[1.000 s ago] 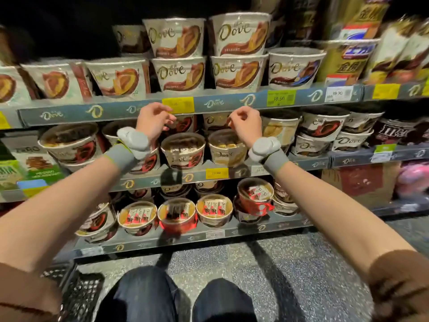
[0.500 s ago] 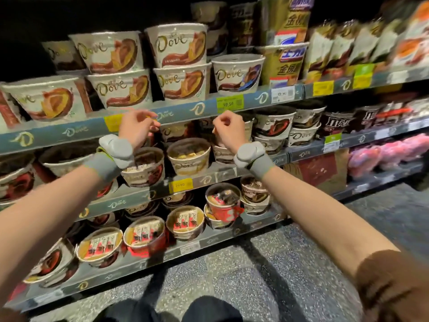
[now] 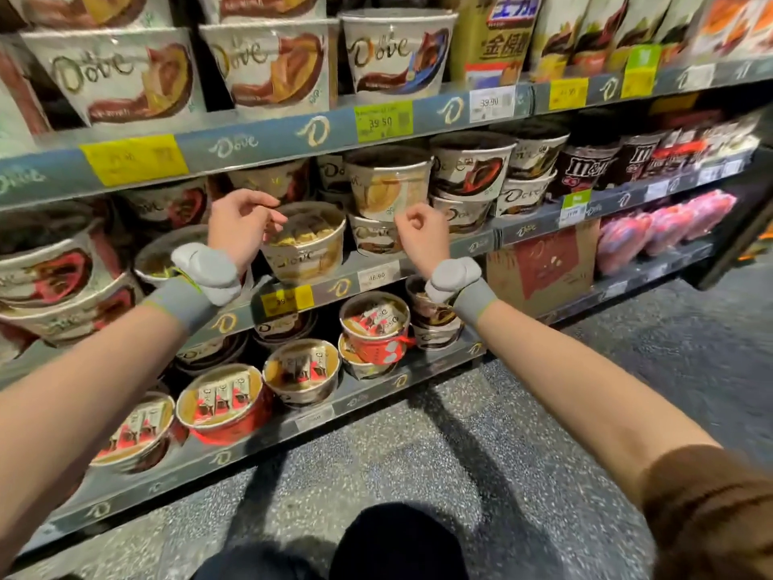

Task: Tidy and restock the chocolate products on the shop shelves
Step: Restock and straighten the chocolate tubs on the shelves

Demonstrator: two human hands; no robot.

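Dove tub [image 3: 307,244] just beside left hand [image 3: 238,228], fingers [image 3: 267,203] loosely curled, empty.

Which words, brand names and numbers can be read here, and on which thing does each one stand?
"Dove": white tub on the top shelf.
"Dove": blue shelf strip.
"39.90": white price tag.
"39.90", blurred: green price tag.
"46.90", faint: small white tag.
"m": dark tub.
Yellow price tag: too blurred to read.
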